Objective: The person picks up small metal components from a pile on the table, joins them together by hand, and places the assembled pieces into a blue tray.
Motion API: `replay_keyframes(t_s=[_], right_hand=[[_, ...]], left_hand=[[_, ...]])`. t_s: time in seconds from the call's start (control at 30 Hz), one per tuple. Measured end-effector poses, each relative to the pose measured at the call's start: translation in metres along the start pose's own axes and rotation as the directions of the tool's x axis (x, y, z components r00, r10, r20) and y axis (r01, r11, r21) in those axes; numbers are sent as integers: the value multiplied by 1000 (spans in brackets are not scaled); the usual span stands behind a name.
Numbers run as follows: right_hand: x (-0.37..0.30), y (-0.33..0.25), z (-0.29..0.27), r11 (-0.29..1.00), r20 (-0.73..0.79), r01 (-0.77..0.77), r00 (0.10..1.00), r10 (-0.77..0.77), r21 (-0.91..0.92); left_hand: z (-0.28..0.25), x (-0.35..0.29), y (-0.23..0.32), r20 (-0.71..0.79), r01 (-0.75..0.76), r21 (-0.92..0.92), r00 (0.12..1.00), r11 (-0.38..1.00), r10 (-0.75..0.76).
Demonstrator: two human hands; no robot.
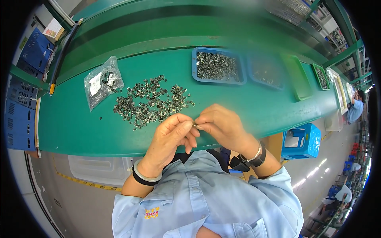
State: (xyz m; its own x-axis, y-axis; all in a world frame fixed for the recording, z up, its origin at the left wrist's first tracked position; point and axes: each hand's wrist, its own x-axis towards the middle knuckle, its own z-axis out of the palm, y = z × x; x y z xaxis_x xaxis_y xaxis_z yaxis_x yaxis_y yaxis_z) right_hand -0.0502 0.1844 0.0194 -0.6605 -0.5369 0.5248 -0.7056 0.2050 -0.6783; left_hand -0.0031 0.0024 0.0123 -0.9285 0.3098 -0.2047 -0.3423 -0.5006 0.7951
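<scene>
My left hand (pixel 173 134) and my right hand (pixel 221 123) meet above the front part of the green bench. Between their fingertips is a small metal part (pixel 195 124), pinched from both sides; its exact kind is too small to tell. Just beyond my left hand spreads a loose pile of small black and silver metal parts (pixel 149 104). Left of the pile lies a clear plastic bag (pixel 95 89) with a white label and more such parts inside.
A blue tray (pixel 193 67) of small metal pieces stands at the back, beside a second blue tray (pixel 265 84) with fewer. Green trays (pixel 303 95) (pixel 326 88) sit further right. A blue stool (pixel 311 139) is below the bench's right side. A clear plastic bin (pixel 95 174) lies under the front edge.
</scene>
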Motion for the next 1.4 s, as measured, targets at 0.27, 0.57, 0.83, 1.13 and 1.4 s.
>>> replay_keyframes(t_s=[0.27,0.57,0.83,1.13,1.4], right_hand=[[-4,-4,6,1000,-56,-17,998,17,-15],[-15,-8,12,994,-83,-56,994,64,95],[-10,-7,3,983,-53,77,995,-87,-166],[-16,-9,16,979,-227,-3,973,50,204],[-14,-8,18,979,-206,15,978,28,203]], left_hand=[[3,2,-8,-22,-57,-39,998,998,56],[-6,3,-25,111,-32,-245,992,969,61],[10,-3,-7,-42,-111,-9,993,994,111],[15,-5,-20,136,56,-467,991,882,9],[9,-4,-19,157,45,-427,987,903,25]])
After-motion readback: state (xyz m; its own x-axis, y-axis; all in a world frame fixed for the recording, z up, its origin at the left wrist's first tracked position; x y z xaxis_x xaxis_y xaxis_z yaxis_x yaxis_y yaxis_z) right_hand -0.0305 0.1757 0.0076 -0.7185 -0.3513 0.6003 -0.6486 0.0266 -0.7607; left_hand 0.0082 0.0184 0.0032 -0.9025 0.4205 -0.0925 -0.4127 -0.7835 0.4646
